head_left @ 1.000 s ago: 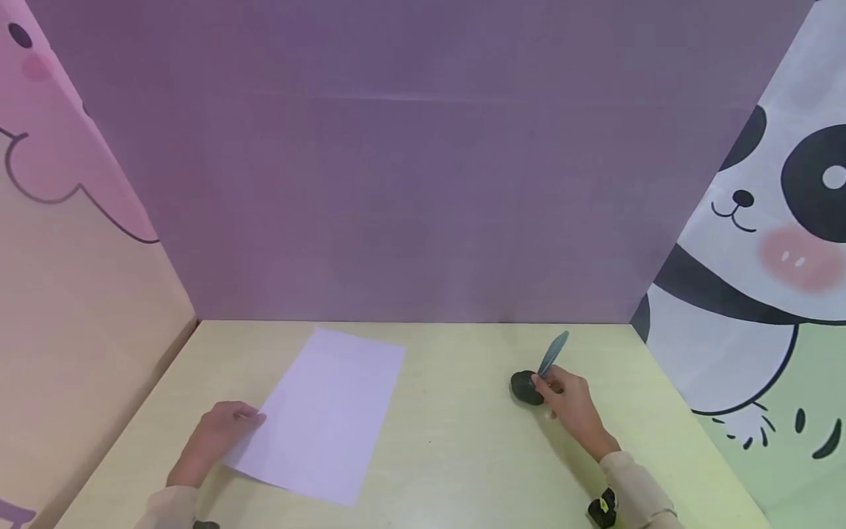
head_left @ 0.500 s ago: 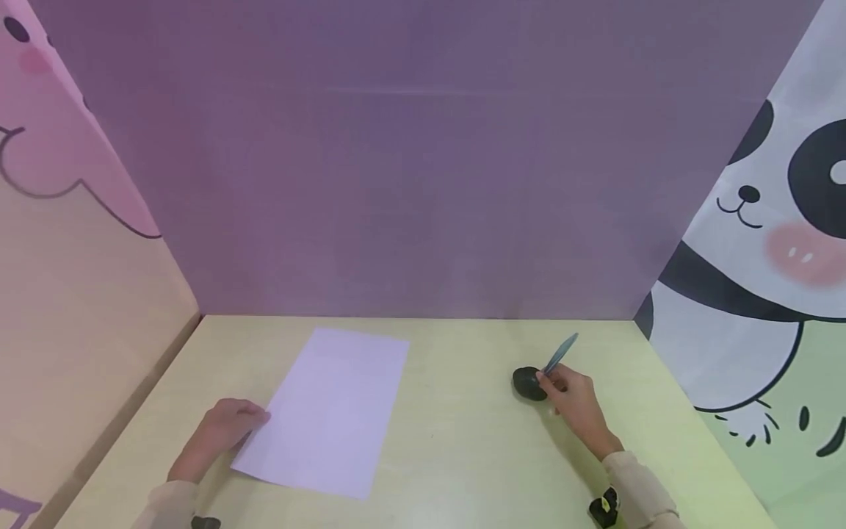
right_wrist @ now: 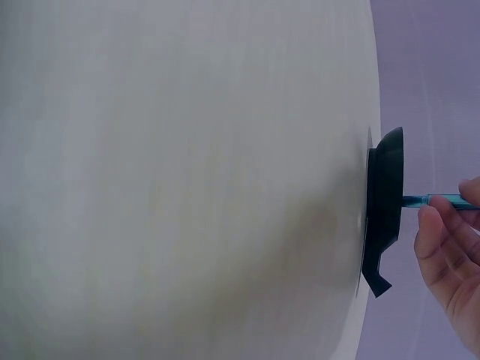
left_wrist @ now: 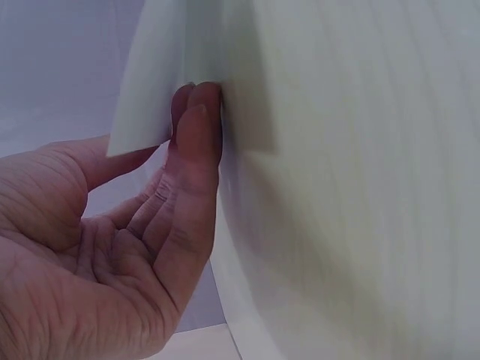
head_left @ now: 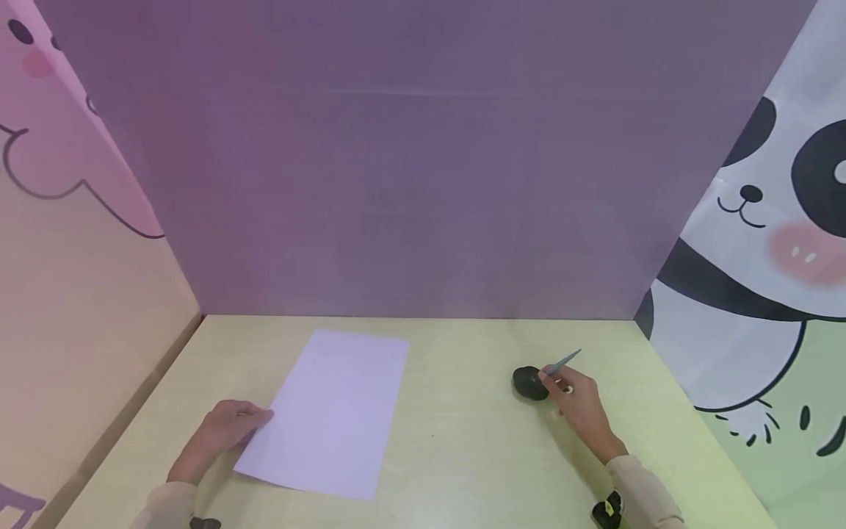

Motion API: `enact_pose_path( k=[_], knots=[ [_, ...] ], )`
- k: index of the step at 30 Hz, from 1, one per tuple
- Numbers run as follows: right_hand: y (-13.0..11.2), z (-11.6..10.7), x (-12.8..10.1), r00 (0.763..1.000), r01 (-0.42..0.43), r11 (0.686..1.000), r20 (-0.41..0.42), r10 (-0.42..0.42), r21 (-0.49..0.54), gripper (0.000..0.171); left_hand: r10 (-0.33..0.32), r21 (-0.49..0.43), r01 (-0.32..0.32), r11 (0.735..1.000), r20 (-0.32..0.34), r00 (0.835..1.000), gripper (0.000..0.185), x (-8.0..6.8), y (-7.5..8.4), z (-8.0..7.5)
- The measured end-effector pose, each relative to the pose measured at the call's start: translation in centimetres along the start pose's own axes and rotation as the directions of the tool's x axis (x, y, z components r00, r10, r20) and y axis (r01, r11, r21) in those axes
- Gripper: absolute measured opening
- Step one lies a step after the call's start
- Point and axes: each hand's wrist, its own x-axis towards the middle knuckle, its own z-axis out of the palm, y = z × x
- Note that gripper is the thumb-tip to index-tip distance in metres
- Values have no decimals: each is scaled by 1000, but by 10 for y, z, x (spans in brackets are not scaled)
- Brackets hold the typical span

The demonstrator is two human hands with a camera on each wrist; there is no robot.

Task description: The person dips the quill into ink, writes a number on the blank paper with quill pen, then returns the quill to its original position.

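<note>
My left hand (head_left: 228,426) pinches the left edge of a blank white sheet of paper (head_left: 330,411). In the left wrist view, the thumb is on one face of the paper (left_wrist: 150,90) and the fingers are behind it, with that corner raised off the table. At the right, my right hand (head_left: 578,404) pinches a slim teal stick (head_left: 565,360) that flares into a flat, tapered upper end. Its lower end meets a small black dish (head_left: 529,383). Edge-on in the right wrist view, the dish (right_wrist: 386,195) has a bent lip, and the stick's tip is hidden inside.
A pale wood-look table (head_left: 449,455) carries everything. Behind it rises a purple wall panel (head_left: 423,184). Panels with a pink cartoon (head_left: 73,139) and a panda (head_left: 747,294) flank the left and right sides. A black wrist device (head_left: 606,510) hangs under the right sleeve.
The teal stick's upper end has tilted right and down, turning its narrow side to view. The paper and my left hand have shifted slightly right in the frame; the dish has stayed at the stick's tip.
</note>
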Motion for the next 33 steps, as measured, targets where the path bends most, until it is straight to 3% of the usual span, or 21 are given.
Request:
enact_pose_path(
  k=[4,18,33],
  knots=[
    [-1,0,-3,999,34,999,-28,-34,-9,19,8,-12,-8,1000,8,1000,43,-2,2,1],
    [-2,-3,-8,996,68,997,-62,-69,-30,16,32,-183,-15,983,91,995,40,-8,7,10],
    [-7,2,-9,995,78,997,-63,-78,-5,18,-16,-246,37,969,89,996,45,-10,9,19]
  ],
)
